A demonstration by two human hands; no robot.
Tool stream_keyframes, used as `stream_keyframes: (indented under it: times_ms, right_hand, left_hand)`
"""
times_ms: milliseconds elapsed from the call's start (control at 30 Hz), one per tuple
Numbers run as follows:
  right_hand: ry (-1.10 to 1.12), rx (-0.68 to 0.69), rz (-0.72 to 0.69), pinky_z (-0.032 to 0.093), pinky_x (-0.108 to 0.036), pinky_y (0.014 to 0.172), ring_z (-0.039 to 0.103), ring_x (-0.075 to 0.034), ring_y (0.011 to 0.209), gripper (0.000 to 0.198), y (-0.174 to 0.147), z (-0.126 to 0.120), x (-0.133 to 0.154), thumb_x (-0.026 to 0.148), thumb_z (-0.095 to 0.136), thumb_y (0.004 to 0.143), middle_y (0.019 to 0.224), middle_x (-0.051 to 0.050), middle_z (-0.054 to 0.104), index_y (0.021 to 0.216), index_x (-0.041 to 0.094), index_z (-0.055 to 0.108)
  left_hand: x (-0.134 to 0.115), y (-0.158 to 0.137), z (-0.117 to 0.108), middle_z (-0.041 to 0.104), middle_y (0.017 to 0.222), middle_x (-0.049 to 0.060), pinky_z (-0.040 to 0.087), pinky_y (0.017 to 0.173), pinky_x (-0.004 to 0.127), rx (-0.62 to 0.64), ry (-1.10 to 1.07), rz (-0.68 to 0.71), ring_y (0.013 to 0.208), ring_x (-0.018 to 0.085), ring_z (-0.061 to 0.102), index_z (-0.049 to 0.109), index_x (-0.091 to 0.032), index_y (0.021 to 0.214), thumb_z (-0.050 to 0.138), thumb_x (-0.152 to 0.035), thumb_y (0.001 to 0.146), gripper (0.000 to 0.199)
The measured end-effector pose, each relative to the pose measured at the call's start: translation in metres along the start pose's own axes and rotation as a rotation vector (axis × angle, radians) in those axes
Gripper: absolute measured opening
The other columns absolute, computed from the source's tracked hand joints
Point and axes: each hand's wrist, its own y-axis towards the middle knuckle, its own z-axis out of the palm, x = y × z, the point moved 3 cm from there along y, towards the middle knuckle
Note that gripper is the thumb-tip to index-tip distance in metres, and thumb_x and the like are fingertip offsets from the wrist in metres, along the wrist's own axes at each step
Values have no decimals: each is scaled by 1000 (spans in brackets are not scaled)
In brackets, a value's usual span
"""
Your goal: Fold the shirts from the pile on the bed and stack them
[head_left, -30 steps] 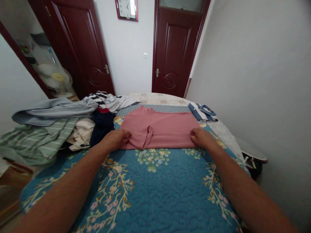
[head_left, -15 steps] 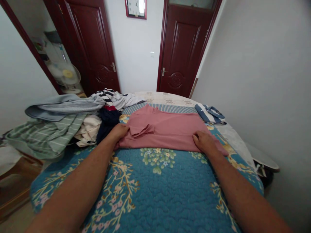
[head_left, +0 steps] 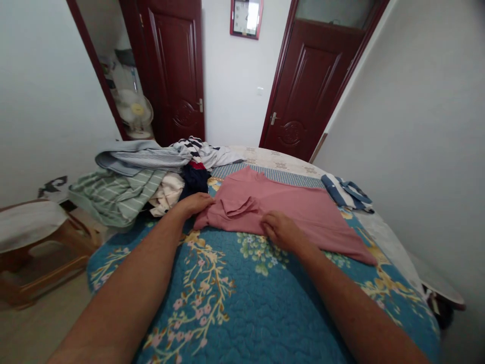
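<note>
The soft pink fabric garment (head_left: 314, 210) lies in front of me on the blue quilted cover (head_left: 261, 318) printed with flowers, its short folded sleeve (head_left: 242, 206) lying on top between my hands. My left hand (head_left: 197, 203) is at its left side, fingers close together and slightly bent, tips touching the cloth; I cannot tell whether they pinch it. My right hand (head_left: 281, 230) rests at the near edge, around the middle, with the fingers curled in toward the thumb and touching the fabric; a grip there I cannot make out either. The garment's near right corner spreads beyond my right wrist. Just past its far right side sits a folded blue-and-white striped shirt (head_left: 337, 194); near my left hand are a crumpled cream cloth (head_left: 166, 193) and a green cloth with pale stripes (head_left: 117, 194).
</note>
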Motion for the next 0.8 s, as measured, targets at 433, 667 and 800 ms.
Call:
stream_keyframes:
  times_ms: [433, 667, 800]
  right_hand:
    - [15, -246, 290, 49, -48, 118, 53, -30, 145, 59, 63, 58, -14, 26, 53, 101, 158, -18, 54, 159, 18, 47]
    - [-8, -294, 278, 50, -51, 116, 51, -33, 146, 53, 53, 59, -6, 24, 55, 99, 165, -19, 45, 152, 18, 54]
    - [-14, -244, 193, 45, -50, 120, 54, -30, 139, 39, 50, 55, 2, 21, 55, 100, 151, -19, 58, 137, 19, 64]
  left_hand:
    - [15, -12, 10, 65, 71, -3, 34, 49, 24, 87, -23, 76, 53, 13, 52, 64, -14, 133, 73, -31, 71, 65]
    - [3, -12, 0, 80, 95, 12, 50, 67, 31, -128, 258, 25, 82, 26, 73, 72, -15, 112, 70, -40, 80, 41]
    - [-3, -12, 2, 81, 102, 16, 51, 73, 32, -168, 427, 42, 94, 32, 75, 75, -17, 100, 72, -52, 79, 41]
